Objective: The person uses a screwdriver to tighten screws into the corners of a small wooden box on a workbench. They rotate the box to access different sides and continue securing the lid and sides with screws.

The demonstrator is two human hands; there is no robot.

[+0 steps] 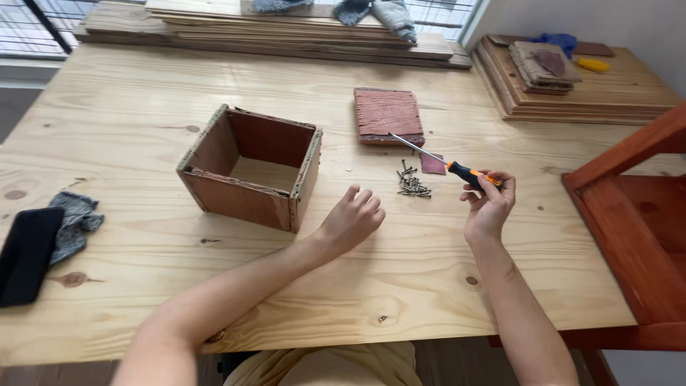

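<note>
beside screws [413, 183], screwdriver [446, 164] gripped

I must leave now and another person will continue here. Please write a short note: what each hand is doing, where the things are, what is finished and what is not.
Right hand: holds a screwdriver by its orange and black handle, tip pointing up-left over the table.
Left hand: holds nothing, rests on the table just right of the wooden box.
Things: the box stands open side up with four walls joined. A pile of screws lies between box and screwdriver. A flat reddish panel lies behind the screws, apart from the box.
Done: box walls are assembled.
Left: the panel is not on the box; loose screws remain unused.
</note>
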